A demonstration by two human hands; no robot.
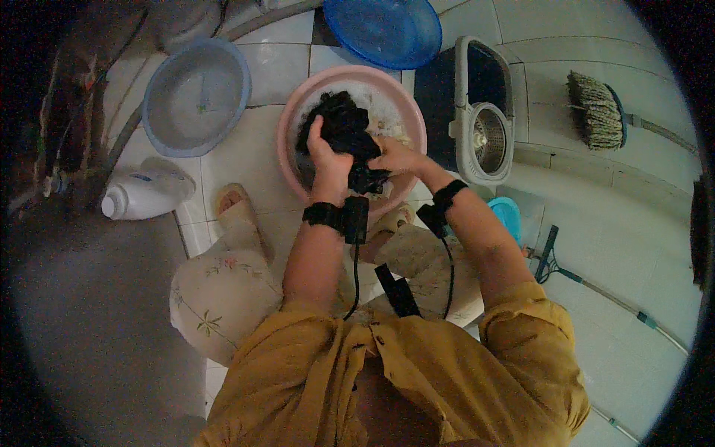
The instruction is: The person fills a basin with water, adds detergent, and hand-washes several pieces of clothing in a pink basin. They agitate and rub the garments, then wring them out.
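Observation:
A bunched black cloth [341,125] is held over a pink plastic basin [286,134] in front of me. My left hand [329,159] grips the cloth from its left side, thumb up along the fabric. On the right side, my right hand [396,156] has its fingers closed on another fold of the same cloth. White suds [385,103] cover the water in the basin. Something pale shows among the foam near my right hand; what it is I cannot tell. Black straps with small devices and cables circle both wrists.
A grey-blue basin [195,95] stands at the left and a blue basin [385,31] beyond. A white plastic bottle [148,195] lies left. To the right are a mop bucket with a spin basket [486,137], a mop head [597,112], and a long-handled tool [592,285].

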